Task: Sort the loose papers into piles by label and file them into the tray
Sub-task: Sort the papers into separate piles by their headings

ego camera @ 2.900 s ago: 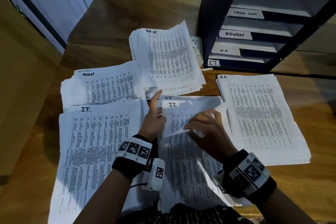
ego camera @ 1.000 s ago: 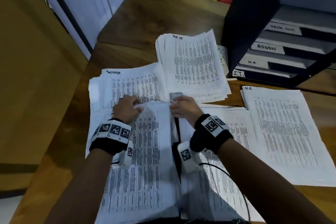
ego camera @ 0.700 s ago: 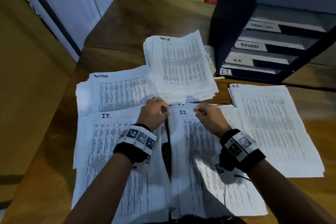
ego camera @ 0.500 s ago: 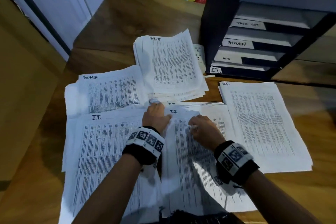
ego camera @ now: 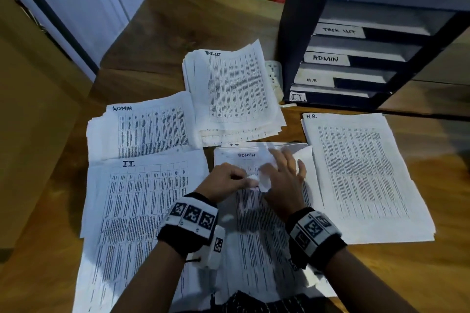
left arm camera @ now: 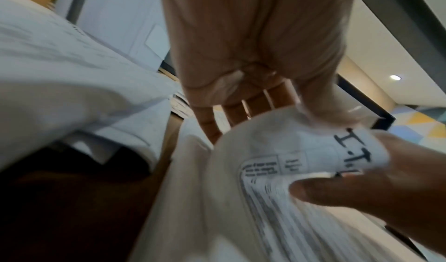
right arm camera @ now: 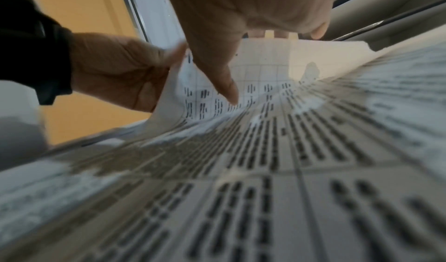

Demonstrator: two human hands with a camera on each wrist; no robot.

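Sorting is under way. The left hand (ego camera: 223, 181) pinches the I.T. sheet (left arm camera: 301, 157) off the middle pile (ego camera: 254, 236); the right hand (ego camera: 284, 180), fingers straight, presses there. Next, the sheet should go on the I.T. pile (ego camera: 142, 198).

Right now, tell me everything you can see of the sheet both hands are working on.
The sheet is thin white printed paper, a ruled table of dark text, with "I.T." handwritten at its top. It is the top sheet of the unsorted stack nearest the person, its far end peeled up and curled back, the rest lying flat. The left hand pinches the curled corner; the right hand lies on it, fingers spread, thumb pressing the print. An ADMIN page shows beneath.
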